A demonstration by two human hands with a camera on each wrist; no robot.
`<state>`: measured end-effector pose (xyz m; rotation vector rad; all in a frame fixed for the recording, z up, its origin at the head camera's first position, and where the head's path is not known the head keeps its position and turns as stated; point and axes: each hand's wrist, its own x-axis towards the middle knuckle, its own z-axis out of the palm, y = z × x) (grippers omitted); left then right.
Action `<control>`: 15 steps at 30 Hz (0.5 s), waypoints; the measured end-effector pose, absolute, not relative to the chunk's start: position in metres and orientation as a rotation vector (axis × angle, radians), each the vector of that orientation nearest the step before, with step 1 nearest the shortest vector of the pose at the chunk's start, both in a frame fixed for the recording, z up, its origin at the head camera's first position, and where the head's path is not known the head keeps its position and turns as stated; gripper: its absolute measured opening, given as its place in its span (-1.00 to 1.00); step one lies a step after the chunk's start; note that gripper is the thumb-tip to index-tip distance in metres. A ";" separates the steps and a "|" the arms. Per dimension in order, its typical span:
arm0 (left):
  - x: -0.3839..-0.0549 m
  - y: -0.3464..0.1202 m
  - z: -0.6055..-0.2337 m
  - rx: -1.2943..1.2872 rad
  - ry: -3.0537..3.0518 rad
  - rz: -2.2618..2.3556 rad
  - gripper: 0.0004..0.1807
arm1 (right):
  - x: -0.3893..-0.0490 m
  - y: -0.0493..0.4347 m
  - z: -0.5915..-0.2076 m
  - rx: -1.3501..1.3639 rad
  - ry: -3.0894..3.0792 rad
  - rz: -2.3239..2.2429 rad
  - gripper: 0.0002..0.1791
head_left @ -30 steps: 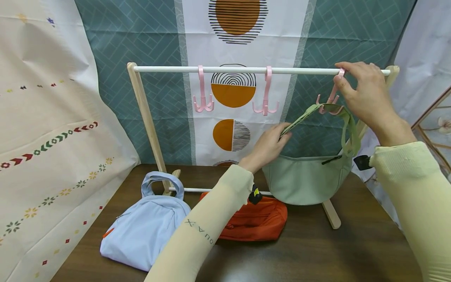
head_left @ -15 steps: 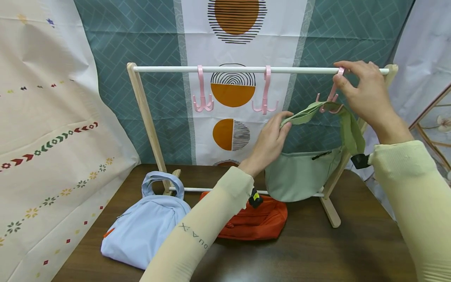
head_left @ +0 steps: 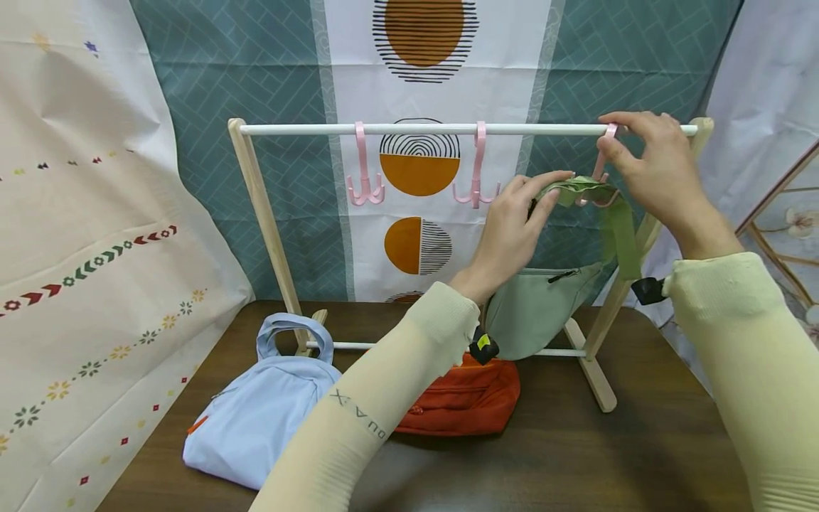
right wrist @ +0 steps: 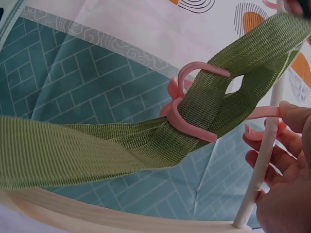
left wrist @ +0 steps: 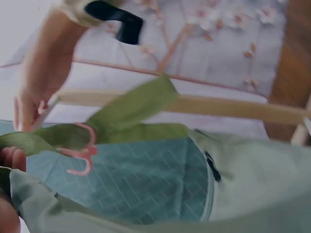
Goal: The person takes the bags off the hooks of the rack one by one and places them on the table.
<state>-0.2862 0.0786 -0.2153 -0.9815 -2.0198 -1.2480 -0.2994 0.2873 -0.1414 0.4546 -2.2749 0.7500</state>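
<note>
My left hand [head_left: 508, 231] pinches the green strap of a pale green shoulder bag [head_left: 534, 309], which hangs below it in front of the stand's lower rod. The webbing strap [right wrist: 209, 97] runs through two prongs of the right-hand pink hook [right wrist: 187, 121] and droops on its other side. With thumb and fingers, my right hand [head_left: 662, 174] grips the top of that hook where it sits over the white rail [head_left: 409, 129]. In the left wrist view, only some fingertips [left wrist: 14, 158] of the left hand show, at the edge beside the strap.
Two more pink hooks [head_left: 362, 174] hang from the rail to the left. A light blue backpack [head_left: 269, 405] lies on the brown table [head_left: 576, 448]. Beside it is an orange-red bag [head_left: 467, 398], partly behind my left forearm. Wooden legs [head_left: 269, 220] hold up the rack.
My left hand has moved right and up toward the right-hand hook, bringing the strap with it. The bag has tilted and shifted slightly. My right hand keeps its hold on the hook.
</note>
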 end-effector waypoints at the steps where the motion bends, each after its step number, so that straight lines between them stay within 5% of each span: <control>1: -0.286 0.080 -0.212 -0.994 -1.995 -1.279 -0.63 | -0.299 0.287 -0.141 0.458 -2.276 0.748 -0.55; 15: -0.280 0.083 -0.190 -1.257 -1.757 -1.618 -0.64 | -0.297 0.289 -0.140 0.469 -2.289 0.750 -0.54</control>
